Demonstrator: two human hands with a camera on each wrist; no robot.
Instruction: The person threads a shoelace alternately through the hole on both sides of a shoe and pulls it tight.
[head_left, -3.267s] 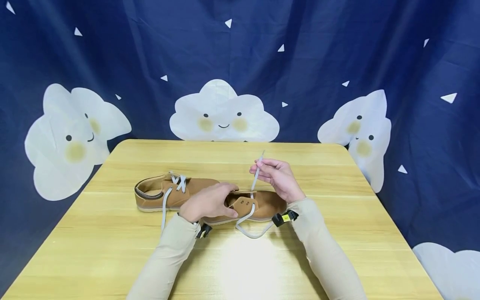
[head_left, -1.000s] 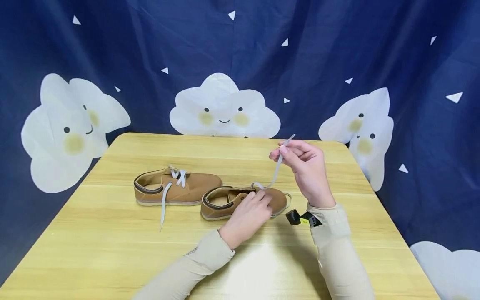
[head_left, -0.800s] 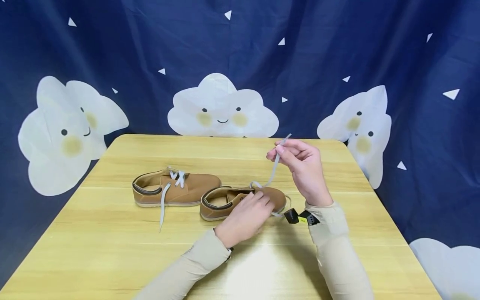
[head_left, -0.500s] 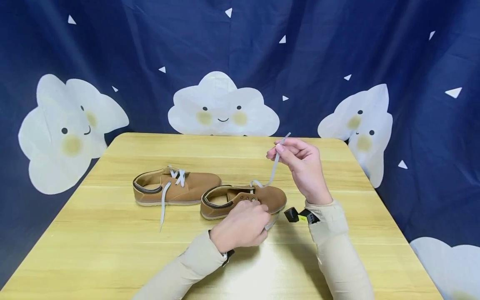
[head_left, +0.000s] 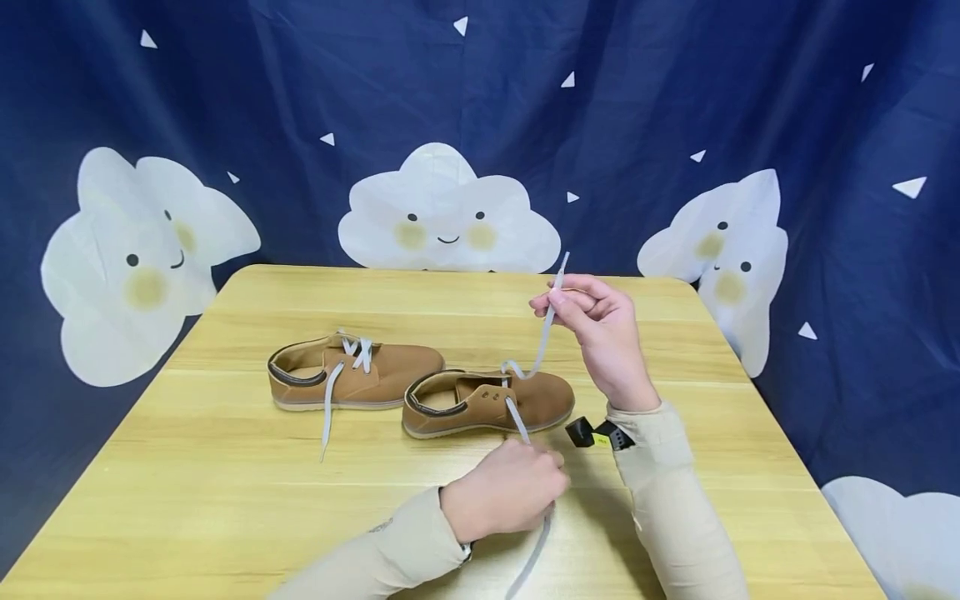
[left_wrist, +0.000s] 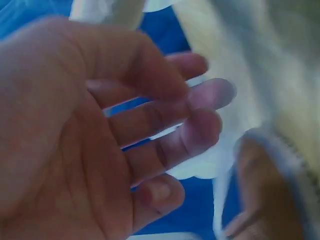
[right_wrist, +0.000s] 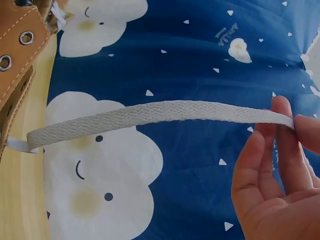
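The grey-white shoelace [right_wrist: 175, 110] comes out of the nearer tan shoe [head_left: 480, 412] in two runs, and I take that shoe as my landmark. One run leaves its far side, bends in a small curl, and climbs above the toe to the right hand [head_left: 607, 342], which is raised beyond the toe. There the thumb and fingers pinch the lace close to its tip, and a short length pokes out past them. The second run slants from the flap on my side of the shoe, beside two round eyelets [head_left: 491, 396], to the left hand [head_left: 506, 492], then shows again below it and trails away from the shoe over the tabletop [head_left: 187, 500]. The left hand is blurred, thumb and fingers bent; whether they grip the lace I can't tell.

Beyond the nearer shoe's heel sits the other tan shoe [head_left: 408, 375], pointing the same way. Its own lace crosses over the tongue, and a loose end [head_left: 327, 408] hangs down its side onto the wood. Behind the nearer shoe, past the far edge, hangs a dark blue curtain [head_left: 300, 67] printed with smiling white clouds [head_left: 450, 192] and small white triangles.
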